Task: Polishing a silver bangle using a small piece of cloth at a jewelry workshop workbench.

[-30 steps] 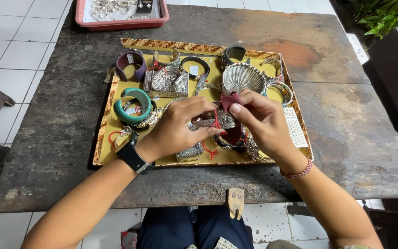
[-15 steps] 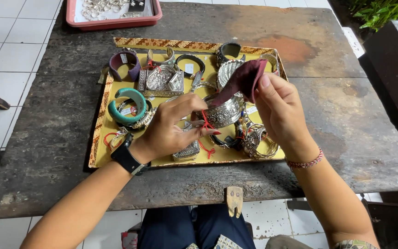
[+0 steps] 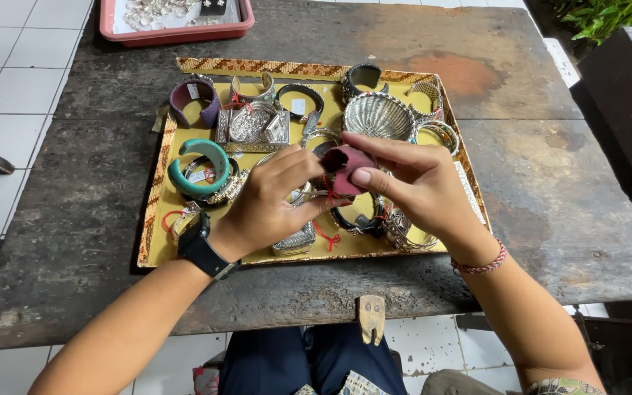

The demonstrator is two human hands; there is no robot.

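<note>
Floor: pale square tiles (image 3: 16, 80) left of the table, more showing below its near edge.
Table: dark, worn wooden top (image 3: 82, 183) with a rusty patch toward the far right corner.
Red tray: shallow red tray (image 3: 177, 31) of small silvery pieces at the far edge, left of centre.
Yellow tray: woven-rimmed yellow tray (image 3: 156, 241) in the middle of the table, crowded with bangles and cuffs.
Tray contents: purple cuff (image 3: 192, 99) at the far left corner; teal bangle (image 3: 199, 167) along the left edge; flat silver piece (image 3: 254, 124) behind the hands; round silver mesh bowl (image 3: 379, 115) toward the far right.
Left hand: left hand (image 3: 268, 201), black watch on the wrist, above the middle of the yellow tray, fingers curled and pinching the near left side of the maroon cloth (image 3: 345, 164).
Maroon cloth: small bunched piece lifted clear of the tray, held between both hands, wrapped over something hidden.
Right hand: right hand (image 3: 418, 183), red bead bracelet on the wrist, thumb and fingers closed on the cloth from the right.
Plants: green leaves (image 3: 608, 14) beyond the far right corner.
</note>
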